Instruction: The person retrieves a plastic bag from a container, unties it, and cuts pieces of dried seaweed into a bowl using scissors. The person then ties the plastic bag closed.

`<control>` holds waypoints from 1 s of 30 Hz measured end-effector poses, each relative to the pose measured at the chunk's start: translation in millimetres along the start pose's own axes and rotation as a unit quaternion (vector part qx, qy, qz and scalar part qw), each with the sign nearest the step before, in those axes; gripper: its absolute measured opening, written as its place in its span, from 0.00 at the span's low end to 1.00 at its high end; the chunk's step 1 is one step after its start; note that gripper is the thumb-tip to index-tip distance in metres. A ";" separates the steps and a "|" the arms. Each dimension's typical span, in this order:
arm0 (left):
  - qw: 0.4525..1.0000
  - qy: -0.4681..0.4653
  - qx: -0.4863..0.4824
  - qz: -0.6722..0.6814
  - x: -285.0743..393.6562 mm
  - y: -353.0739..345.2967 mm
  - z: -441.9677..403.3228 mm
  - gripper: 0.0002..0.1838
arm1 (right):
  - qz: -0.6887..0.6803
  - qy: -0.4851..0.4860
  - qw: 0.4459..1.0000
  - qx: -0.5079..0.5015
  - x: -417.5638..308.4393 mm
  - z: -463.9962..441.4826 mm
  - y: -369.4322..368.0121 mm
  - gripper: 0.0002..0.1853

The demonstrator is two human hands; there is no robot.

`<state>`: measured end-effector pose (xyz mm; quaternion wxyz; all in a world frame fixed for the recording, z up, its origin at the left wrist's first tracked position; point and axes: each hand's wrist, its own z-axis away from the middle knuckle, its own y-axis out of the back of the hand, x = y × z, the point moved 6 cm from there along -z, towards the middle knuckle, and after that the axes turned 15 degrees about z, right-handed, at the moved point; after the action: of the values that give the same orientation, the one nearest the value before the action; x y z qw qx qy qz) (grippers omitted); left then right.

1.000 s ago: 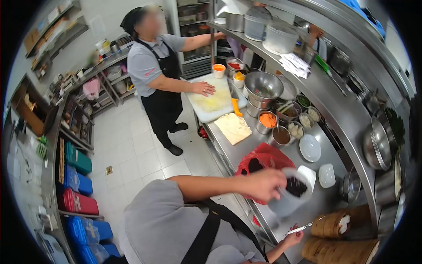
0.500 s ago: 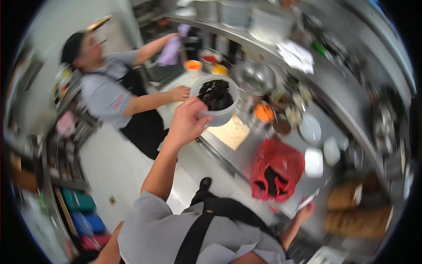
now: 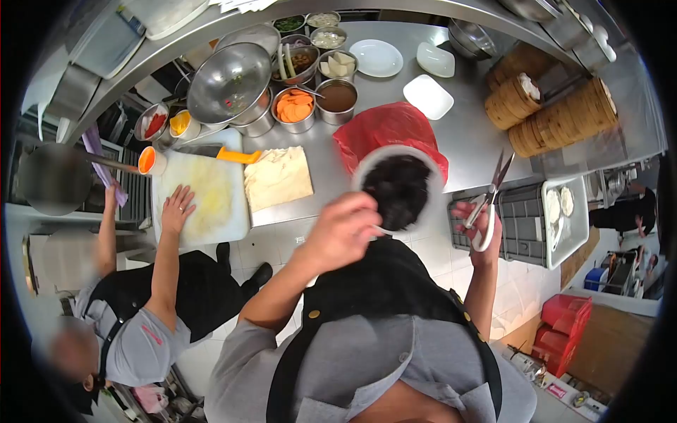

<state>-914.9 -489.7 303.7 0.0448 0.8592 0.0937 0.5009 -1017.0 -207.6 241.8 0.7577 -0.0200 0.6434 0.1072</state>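
My left hand [image 3: 342, 234] grips the rim of a white round tub [image 3: 436, 185] in front of my apron. Dark, wet-looking black pieces [image 3: 398, 190], resembling wood ear fungus, fill it. The tub partly covers a crumpled red plastic bag [image 3: 384, 128] on the steel counter. In my right hand [image 3: 485, 243] is a pair of scissors [image 3: 491, 201] with white handles, its blades pointing up and slightly apart. To the left of the tub, a pale flat slab [image 3: 278, 178] lies at the counter's front edge.
A co-worker's hand [image 3: 178, 210] rests on a white cutting board [image 3: 163, 187] with an orange-handled knife [image 3: 238, 156]. Metal containers, including one of sliced carrots [image 3: 295, 107], line the back. White dishes [image 3: 428, 97], bamboo steamers [image 3: 560, 127] and a grey crate [image 3: 501, 227] are rightward.
My view has turned right toward the counter. My left hand has brought the tub from beside the co-worker to before my body, near the red bag. The scissors remain in my right hand.
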 end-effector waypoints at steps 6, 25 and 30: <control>0.982 -0.082 -0.165 -0.050 -4.8 -120.1 -49.5 0.09 | -0.205 -0.046 0.977 -0.024 33.7 -18.3 61.3 0.30; 0.985 0.138 -0.006 -0.099 -142.6 -240.0 -103.7 0.12 | 0.344 0.056 0.936 0.057 136.0 -264.8 123.7 0.14; 0.962 0.033 0.118 -0.245 -66.5 -186.1 -48.6 0.20 | 0.389 0.172 0.905 0.023 43.9 -244.6 79.2 0.16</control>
<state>-1010.7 -322.1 239.2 0.0617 0.7920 0.3615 0.4882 -1262.8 -165.5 165.5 0.5332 0.2315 0.7230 0.3732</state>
